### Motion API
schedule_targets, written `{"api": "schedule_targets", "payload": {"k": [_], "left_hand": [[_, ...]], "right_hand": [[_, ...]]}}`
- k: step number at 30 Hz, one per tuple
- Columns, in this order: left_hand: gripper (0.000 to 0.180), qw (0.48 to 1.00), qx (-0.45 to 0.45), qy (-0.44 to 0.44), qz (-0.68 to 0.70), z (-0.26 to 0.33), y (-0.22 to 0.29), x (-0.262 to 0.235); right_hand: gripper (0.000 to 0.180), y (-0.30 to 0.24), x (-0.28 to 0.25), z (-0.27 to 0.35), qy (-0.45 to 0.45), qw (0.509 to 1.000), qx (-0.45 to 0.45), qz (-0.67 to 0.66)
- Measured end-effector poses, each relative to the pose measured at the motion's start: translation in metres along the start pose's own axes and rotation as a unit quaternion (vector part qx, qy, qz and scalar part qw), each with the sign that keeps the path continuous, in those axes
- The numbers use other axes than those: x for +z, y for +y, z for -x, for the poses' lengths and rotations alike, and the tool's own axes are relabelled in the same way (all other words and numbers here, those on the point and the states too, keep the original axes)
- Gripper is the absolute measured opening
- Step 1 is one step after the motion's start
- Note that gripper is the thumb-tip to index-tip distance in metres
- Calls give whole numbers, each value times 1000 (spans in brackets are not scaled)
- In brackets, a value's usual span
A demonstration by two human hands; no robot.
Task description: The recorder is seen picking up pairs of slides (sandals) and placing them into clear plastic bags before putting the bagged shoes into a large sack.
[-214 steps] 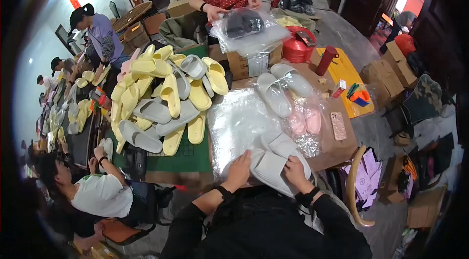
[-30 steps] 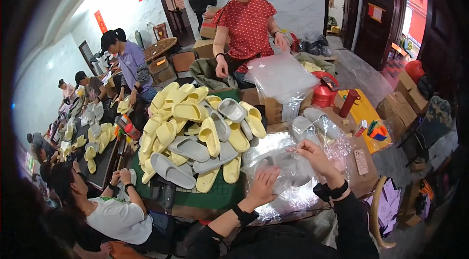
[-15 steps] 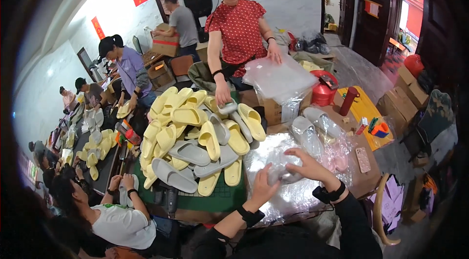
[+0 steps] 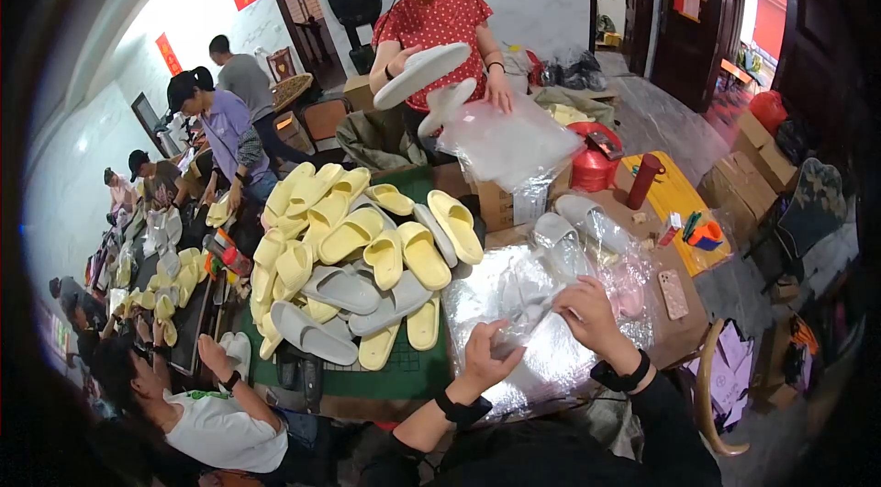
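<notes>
A crumpled clear plastic bag (image 4: 528,311) is stretched between my two hands over the shiny silver-wrapped tabletop (image 4: 473,303). My left hand (image 4: 491,358) is closed on its near left edge. My right hand (image 4: 590,313) pinches the bag's right side with thumb and fingers. What the bag contains, if anything, cannot be made out through the glare. Just beyond lie grey slippers (image 4: 562,246) in clear plastic, and pink slippers (image 4: 630,292) in plastic lie to the right.
A heap of yellow and grey slippers (image 4: 353,253) covers the green mat on my left. Opposite, a person in a red dotted top (image 4: 440,55) holds grey slippers (image 4: 427,74) beside stacked clear bags (image 4: 509,143). A phone (image 4: 673,294) and red flask (image 4: 646,180) lie right.
The person opposite has lifted grey slippers from the heap. My hands have come slightly lower, and the bag between them is drawn out more. The person at the back has moved left.
</notes>
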State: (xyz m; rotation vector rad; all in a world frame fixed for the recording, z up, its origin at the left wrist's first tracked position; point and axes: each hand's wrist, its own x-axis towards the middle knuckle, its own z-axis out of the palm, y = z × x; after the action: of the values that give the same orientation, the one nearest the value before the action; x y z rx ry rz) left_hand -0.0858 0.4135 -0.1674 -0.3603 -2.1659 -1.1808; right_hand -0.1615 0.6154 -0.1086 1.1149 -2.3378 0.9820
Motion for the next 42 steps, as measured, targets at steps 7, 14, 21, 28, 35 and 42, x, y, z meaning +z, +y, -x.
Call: {"api": "schedule_targets", "payload": {"k": [7, 14, 21, 28, 35, 42], "left_hand": [[28, 983, -153, 66, 76, -7, 4, 19], [25, 974, -180, 106, 89, -14, 6, 34], [14, 986, -139, 85, 19, -23, -11, 37], [13, 937, -304, 80, 151, 3, -34, 21], [25, 939, -309, 82, 128, -6, -22, 14], [22, 945, -295, 69, 123, -8, -18, 20]], "right_hand": [[4, 20, 8, 13, 31, 990, 110, -81], [6, 27, -3, 17, 69, 991, 111, -33], [16, 49, 15, 18, 73, 990, 110, -55], [67, 93, 50, 69, 298, 865, 363, -176], [101, 189, 84, 142, 337, 670, 653, -107], [53, 258, 103, 148, 299, 621, 664, -291]]}}
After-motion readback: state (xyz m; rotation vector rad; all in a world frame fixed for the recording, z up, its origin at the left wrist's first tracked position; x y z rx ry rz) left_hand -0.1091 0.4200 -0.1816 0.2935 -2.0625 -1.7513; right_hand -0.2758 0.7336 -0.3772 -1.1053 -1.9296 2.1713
